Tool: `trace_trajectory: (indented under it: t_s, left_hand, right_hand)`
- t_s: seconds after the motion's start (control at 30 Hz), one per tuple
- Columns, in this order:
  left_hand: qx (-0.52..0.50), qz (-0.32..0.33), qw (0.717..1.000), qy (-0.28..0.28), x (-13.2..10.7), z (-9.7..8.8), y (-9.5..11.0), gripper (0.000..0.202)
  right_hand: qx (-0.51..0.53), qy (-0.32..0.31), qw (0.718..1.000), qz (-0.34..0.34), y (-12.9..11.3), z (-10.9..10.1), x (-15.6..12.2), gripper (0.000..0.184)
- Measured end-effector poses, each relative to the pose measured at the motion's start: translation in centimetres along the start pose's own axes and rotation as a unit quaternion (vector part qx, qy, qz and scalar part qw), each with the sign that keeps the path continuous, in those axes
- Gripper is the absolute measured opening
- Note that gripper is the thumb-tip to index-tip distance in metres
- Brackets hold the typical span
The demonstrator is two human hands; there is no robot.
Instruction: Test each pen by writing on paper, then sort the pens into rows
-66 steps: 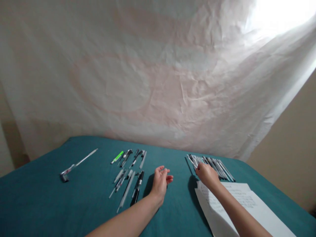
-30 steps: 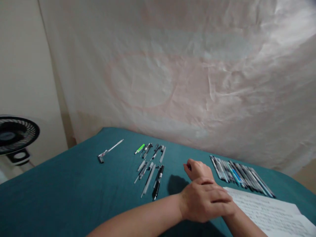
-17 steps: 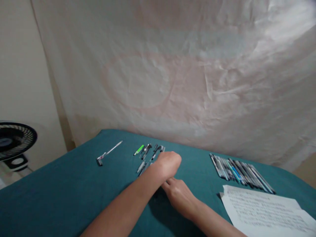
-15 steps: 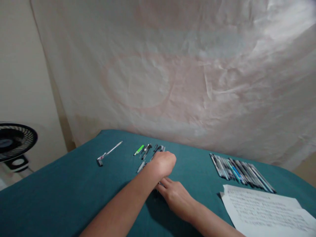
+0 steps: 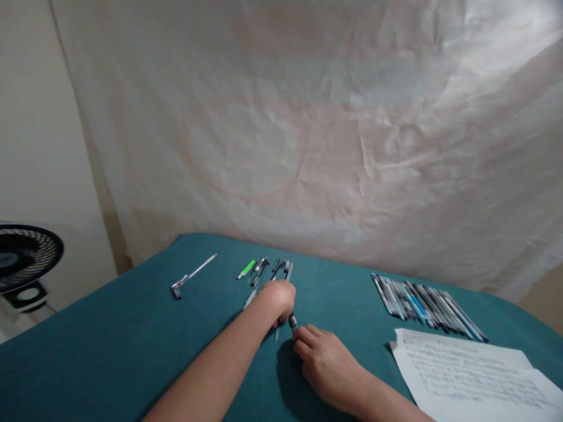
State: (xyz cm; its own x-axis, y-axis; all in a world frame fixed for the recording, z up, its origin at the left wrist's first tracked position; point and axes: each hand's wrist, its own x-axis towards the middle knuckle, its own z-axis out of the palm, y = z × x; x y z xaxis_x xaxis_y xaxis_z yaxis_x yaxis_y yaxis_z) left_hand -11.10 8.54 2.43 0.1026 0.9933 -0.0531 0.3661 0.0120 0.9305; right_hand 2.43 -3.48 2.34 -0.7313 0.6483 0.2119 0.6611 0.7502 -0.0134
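Note:
My right hand (image 5: 328,358) is closed, its fingertips pinching the near end of a dark pen (image 5: 293,321) with a pale band. The pen's far part runs up beside my left hand (image 5: 280,298), which is bent down over several loose pens. Its fingers curl underneath and are mostly hidden, so what they hold does not show. Pen parts (image 5: 288,271) stick out beyond the left hand, and a clear thin piece (image 5: 277,334) lies just below it. Left of these are a grey pen piece (image 5: 250,298), dark pens (image 5: 260,272) and a bright green piece (image 5: 246,269).
On the teal-covered table (image 5: 132,340), a slim clear-and-dark pen (image 5: 193,275) lies far left. A row of many pens (image 5: 428,308) lies at right, above handwritten paper sheets (image 5: 470,375). A black fan (image 5: 29,258) stands beyond the left edge; a hanging sheet (image 5: 329,146) forms the back.
My right hand has drawn slightly right and down, away from the left, and the dark pen now shows between them. My left hand has shifted left and a little down.

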Motion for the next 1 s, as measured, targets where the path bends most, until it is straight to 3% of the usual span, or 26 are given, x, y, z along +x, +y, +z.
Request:
trace_trajectory:
  t_s: [0.07, 0.23, 0.37, 0.5, 0.7, 0.83, 1.0]
  left_hand:
    - [0.115, -0.033, 0.991, -0.056, -0.3, 0.2, 0.0, 0.037]
    - [0.343, -0.076, 0.921, -0.171, -1.2, 0.9, 1.1, 0.032]
    - [0.447, -0.066, 0.861, -0.234, -2.2, 1.3, 2.6, 0.023]
    - [0.484, -0.042, 0.831, -0.269, -2.9, 1.2, 3.8, 0.018]
    - [0.456, -0.017, 0.844, -0.281, -2.7, 0.2, 4.4, 0.011]
    - [0.404, 0.011, 0.875, -0.265, -2.2, -1.1, 4.7, 0.006]
    - [0.314, 0.066, 0.925, -0.204, -1.0, -2.4, 5.1, 0.009]
  right_hand:
    - [0.004, 0.004, 1.000, 0.025, 0.2, -0.2, -0.8, 0.008]
    - [0.004, 0.006, 0.997, 0.072, 1.4, -0.2, -2.5, 0.010]
    - [0.035, 0.021, 0.990, 0.135, 2.5, 0.3, -3.7, 0.013]
    - [0.089, 0.041, 0.967, 0.234, 3.4, 1.0, -4.5, 0.016]
    - [0.113, 0.038, 0.945, 0.305, 4.8, 1.4, -5.5, 0.018]
    - [0.130, 0.051, 0.939, 0.314, 5.3, 1.2, -5.8, 0.016]
    - [0.196, 0.103, 0.933, 0.284, 4.8, 1.3, -5.3, 0.013]
